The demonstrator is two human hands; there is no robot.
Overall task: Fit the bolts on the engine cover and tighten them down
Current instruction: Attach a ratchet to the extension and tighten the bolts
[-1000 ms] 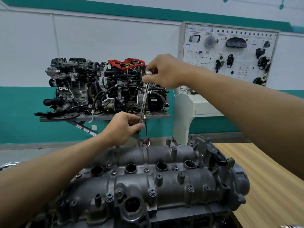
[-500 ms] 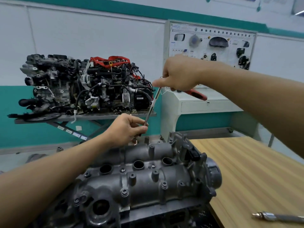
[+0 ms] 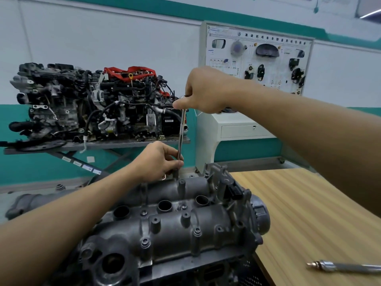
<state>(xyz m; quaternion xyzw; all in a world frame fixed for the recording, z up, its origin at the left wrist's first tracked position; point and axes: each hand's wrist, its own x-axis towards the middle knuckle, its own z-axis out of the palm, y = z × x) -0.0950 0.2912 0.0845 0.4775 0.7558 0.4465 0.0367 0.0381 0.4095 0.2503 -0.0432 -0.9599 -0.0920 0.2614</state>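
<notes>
Workshop wall, white above a green band, stood behind the engine cover (image 3: pixel 185 230), which lay in the near foreground and serves as the reference for all positions below.

Behind the cover and to its left, a complete display engine (image 3: pixel 92 104) sat on a grey stand. It played no part in the work.

At the far edge of the cover, the left hand (image 3: pixel 158 162) was curled round the lower end of a long steel driver (image 3: pixel 181 133), which it pinched and steadied. The driver stood nearly upright. Its tip was hidden behind that hand, so whether it sat on a bolt could not be told.

Above the far edge, the right hand (image 3: pixel 204 91) was clamped on the top of the driver, thumb forward. The handle itself was hidden inside the fist.

Several bolts (image 3: pixel 145 242) showed seated in the bosses on the near face of the cover.

Behind the cover to its right stood a white training panel (image 3: pixel 257 58). Right of the cover lay a wooden bench (image 3: pixel 309 203) with a loose metal tool (image 3: pixel 340 267) on it.

Judgement: the step in hand was running down a bolt on the far row. The next move calls for the left hand to keep the shaft square while the right turns it. A tilted shaft would risk slipping off the head.
</notes>
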